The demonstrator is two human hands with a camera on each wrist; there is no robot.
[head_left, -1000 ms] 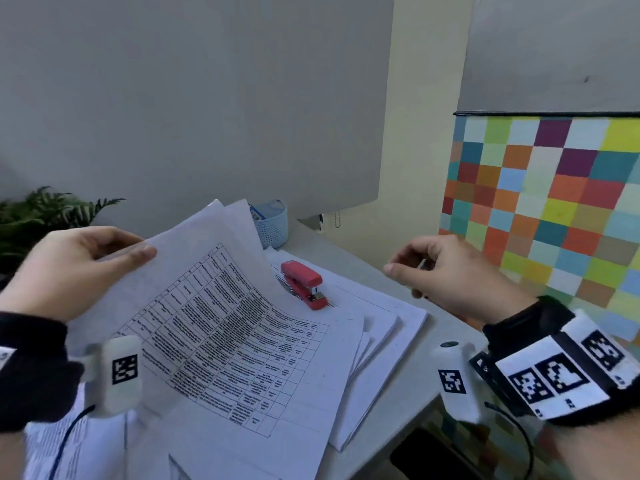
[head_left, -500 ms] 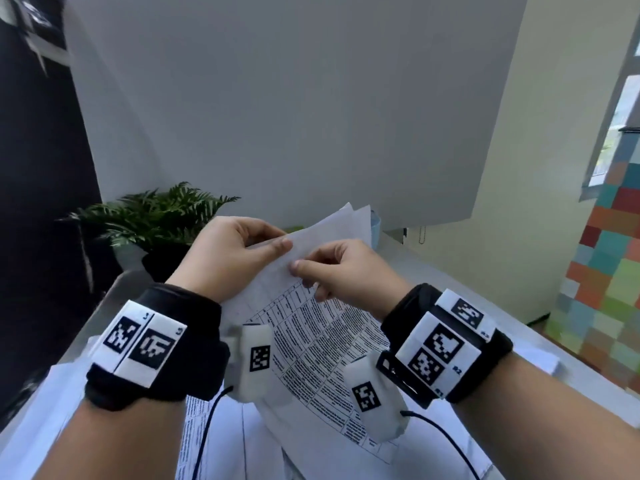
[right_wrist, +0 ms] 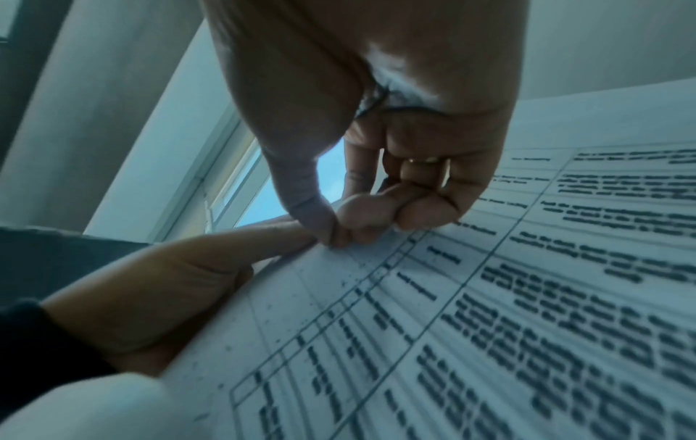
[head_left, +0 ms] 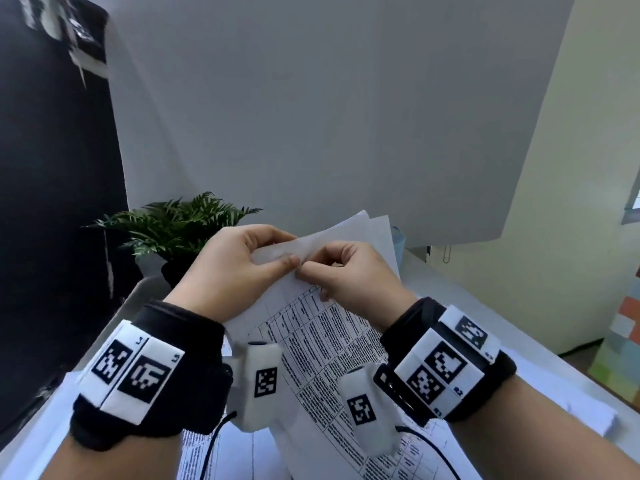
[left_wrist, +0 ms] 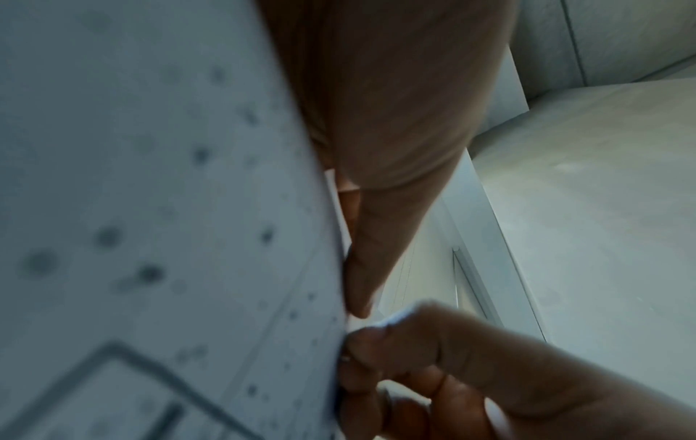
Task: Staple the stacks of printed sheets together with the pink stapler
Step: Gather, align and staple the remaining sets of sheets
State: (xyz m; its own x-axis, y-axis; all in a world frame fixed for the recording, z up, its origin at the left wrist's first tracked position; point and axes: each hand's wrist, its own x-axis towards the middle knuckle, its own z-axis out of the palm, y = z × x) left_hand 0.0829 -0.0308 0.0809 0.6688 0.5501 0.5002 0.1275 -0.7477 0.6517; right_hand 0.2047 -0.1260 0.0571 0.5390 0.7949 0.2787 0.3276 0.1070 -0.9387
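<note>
A stack of printed sheets (head_left: 329, 344) with a table of text is held up off the desk, tilted toward me. My left hand (head_left: 277, 252) grips its top left corner, thumb on the front and fingers behind. My right hand (head_left: 310, 268) pinches the same edge right beside it, thumb and forefinger tips together on the paper (right_wrist: 489, 297). In the right wrist view the right hand (right_wrist: 333, 238) nips the edge next to the left hand (right_wrist: 169, 285). The left wrist view is blurred: paper (left_wrist: 150, 208) and a left finger (left_wrist: 376, 253). The pink stapler is out of view.
A potted fern (head_left: 180, 226) stands behind the left hand. More white sheets (head_left: 561, 396) lie on the desk at the right and under my wrists. A grey panel (head_left: 311, 116) rises behind the desk. A coloured tile wall (head_left: 623, 334) is at the far right.
My view has swung left, so the stapler has left the picture. The right hand came over from the right to the stack's top corner, and both hands now pinch it close together.
</note>
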